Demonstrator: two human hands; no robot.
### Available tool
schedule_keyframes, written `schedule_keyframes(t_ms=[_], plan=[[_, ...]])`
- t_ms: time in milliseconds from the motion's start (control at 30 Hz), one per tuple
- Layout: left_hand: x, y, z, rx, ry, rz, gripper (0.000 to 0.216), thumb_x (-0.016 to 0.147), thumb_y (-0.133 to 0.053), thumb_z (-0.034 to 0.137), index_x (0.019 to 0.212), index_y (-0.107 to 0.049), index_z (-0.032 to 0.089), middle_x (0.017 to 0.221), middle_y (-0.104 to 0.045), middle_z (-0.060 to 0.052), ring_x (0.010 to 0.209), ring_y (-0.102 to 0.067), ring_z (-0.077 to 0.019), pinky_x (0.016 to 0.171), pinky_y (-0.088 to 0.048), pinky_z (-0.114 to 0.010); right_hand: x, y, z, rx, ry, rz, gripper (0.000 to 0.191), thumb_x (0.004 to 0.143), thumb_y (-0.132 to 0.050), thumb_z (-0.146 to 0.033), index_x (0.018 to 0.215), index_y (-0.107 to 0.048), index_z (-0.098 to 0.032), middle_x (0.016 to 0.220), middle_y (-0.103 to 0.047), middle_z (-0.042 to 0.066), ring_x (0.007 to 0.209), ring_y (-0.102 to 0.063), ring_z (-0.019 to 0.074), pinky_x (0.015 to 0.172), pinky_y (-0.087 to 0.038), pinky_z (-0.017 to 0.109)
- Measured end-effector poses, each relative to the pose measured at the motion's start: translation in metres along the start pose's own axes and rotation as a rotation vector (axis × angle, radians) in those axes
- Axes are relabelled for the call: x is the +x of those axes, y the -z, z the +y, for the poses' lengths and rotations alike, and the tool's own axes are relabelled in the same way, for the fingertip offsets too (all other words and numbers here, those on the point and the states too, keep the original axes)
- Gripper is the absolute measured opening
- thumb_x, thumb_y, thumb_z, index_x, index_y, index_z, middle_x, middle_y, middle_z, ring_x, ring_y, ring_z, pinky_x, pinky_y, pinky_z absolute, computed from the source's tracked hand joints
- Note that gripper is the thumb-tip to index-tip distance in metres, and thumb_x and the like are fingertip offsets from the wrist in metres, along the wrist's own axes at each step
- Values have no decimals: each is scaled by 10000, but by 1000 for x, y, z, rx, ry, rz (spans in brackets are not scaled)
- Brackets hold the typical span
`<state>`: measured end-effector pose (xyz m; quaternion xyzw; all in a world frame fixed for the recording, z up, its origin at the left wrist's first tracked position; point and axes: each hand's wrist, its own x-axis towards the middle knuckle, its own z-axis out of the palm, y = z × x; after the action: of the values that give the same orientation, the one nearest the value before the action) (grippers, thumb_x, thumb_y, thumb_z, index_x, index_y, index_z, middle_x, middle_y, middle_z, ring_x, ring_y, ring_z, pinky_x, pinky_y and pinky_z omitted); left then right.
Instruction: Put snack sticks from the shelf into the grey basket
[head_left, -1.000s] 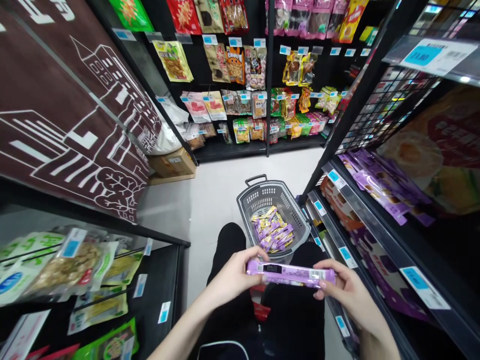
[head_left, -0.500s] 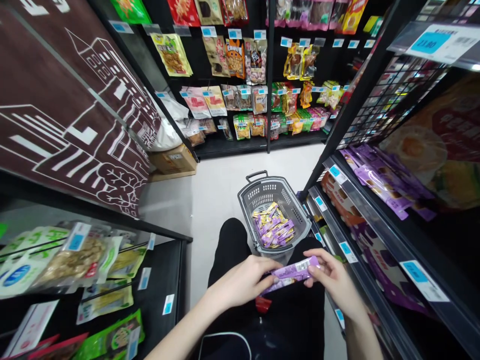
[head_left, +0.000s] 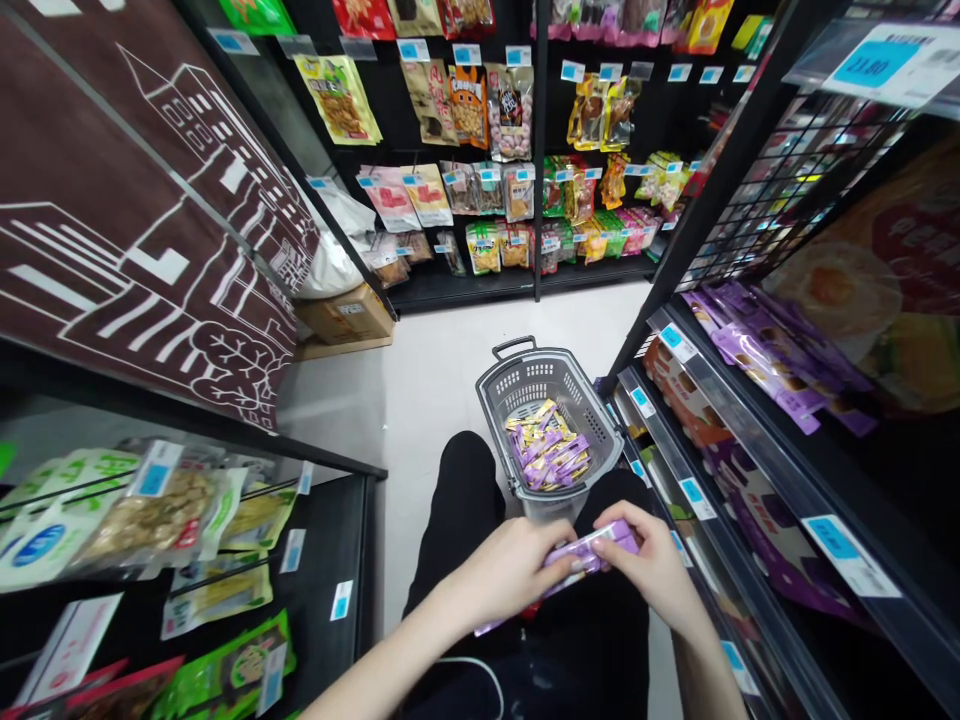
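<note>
Right up close, above the dark trousers (head_left: 459, 525), both hands are on one slim purple packet (head_left: 586, 552), and it looks a light one: a long, narrow sleeve of shiny film, easy to carry in a pinch. I'd call it soft at the skin, fairly slick on that gloss, and perhaps crumbly inside if squeezed hard, though the contents are hidden. The sound hold, I'd judge, is a gentle pinch near each end, thumb on top and fingers beneath, keeping pressure off the middle. And look at the fingers now: the left hand (head_left: 521, 562) is closed around the packet's nearer half, thumb along the facing side, knuckles covering much of the wrapper; a purple tip peeks out below that wrist, apparently the other end. The right hand (head_left: 646, 552) has the far end nipped, thumb pressed on the upper face, index finger curled over the top edge, the rest of its grip tucked from view. The stretch between the two thumbs is bare, and the packet sits tilted, its right end higher. Just beyond the knees stands the grey basket (head_left: 489, 400), a heap of purple and yellow packets (head_left: 551, 450) inside it; off to the right, more purple packs (head_left: 780, 350) lie on a shelf, and farthest away, bagged snacks (head_left: 512, 110) hang along the dark rack.
</note>
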<state>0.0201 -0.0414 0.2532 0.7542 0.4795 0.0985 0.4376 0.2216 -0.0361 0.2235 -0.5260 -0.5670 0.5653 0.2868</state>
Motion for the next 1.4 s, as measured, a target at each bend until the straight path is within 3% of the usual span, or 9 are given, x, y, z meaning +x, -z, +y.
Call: schedule_keyframes(t_ms=[167, 333, 533, 833, 967, 1133, 1233, 1333, 1400], plan=[[5, -8, 1, -130, -35, -24, 356, 872, -412, 424, 761, -605, 147, 670, -606, -12, 594, -543, -110, 570, -381, -204, 0, -3, 0, -55, 26, -13, 212, 763, -616, -363, 797, -641, -156, 665, -600, 0, 594, -542, 131, 547, -416, 226], [-10, -1, -10, -657, 106, -380, 333, 852, -454, 417, 1033, -547, 153, 891, -673, -77, 557, -620, -122, 466, -454, -199, -3, 15, 5, 99, -20, -96, 278, 810, -557, -418, 832, -649, -157, 650, -616, 8, 562, -590, 147, 548, -457, 250], [-26, 6, -33, -931, 141, -520, 352, 786, -583, 393, 1041, -581, 151, 894, -684, -94, 646, -672, -170, 562, -544, -266, -1, 24, 13, 200, -78, -108, 302, 799, -570, -447, 811, -632, -151, 608, -610, 0, 508, -613, 149, 517, -476, 253], [-34, 4, -49, -1331, 109, -691, 814, 525, -819, 327, 1246, -486, 145, 1085, -642, -145, 869, -669, -293, 721, -542, -399, 1, 14, 40, 577, -107, -234, 271, 766, -640, -413, 819, -548, -164, 610, -549, -35, 444, -603, 119, 408, -454, 200], [-35, -15, -59, -1619, 124, -534, 798, 499, -826, 166, 1220, -485, 135, 1015, -674, -156, 715, -697, -221, 596, -558, -269, -10, 10, 56, 751, -115, -252, 318, 719, -682, -446, 729, -527, -168, 712, -573, -13, 413, -576, 79, 397, -441, 182], [-27, -36, -64, -1870, 144, -95, 483, 609, -779, 161, 1030, -543, 160, 1024, -679, -150, 706, -685, -110, 538, -497, -89, -19, 0, 71, 841, -160, 40, 522, 534, -760, -569, 847, -595, -186, 740, -650, 58, 598, -636, 149, 480, -486, 209], [-20, -41, -65, -1793, 289, 134, 296, 686, -733, 263, 897, -591, 112, 980, -692, -156, 668, -673, -91, 567, -511, -103, -11, -14, 75, 756, -186, 302, 465, 560, -772, -508, 830, -577, -183, 630, -648, 32, 464, -572, 117, 383, -410, 181], [-13, -43, -70, -1541, 392, 276, 428, 727, -666, 409, 979, -612, 67, 951, -693, -185, 684, -682, -165, 599, -558, -221, -3, -25, 75, 581, -150, 541, 377, 670, -689, -510, 743, -540, -171, 517, -600, -8, 350, -475, 80, 336, -315, 164], [-9, -43, -75, -1349, 388, 323, 456, 717, -654, 450, 938, -634, 51, 887, -702, -182, 656, -679, -197, 583, -560, -271, -1, -28, 73, 430, -106, 581, 371, 718, -636, -522, 695, -514, -173, 469, -561, -28, 345, -454, 77, 361, -322, 175]])
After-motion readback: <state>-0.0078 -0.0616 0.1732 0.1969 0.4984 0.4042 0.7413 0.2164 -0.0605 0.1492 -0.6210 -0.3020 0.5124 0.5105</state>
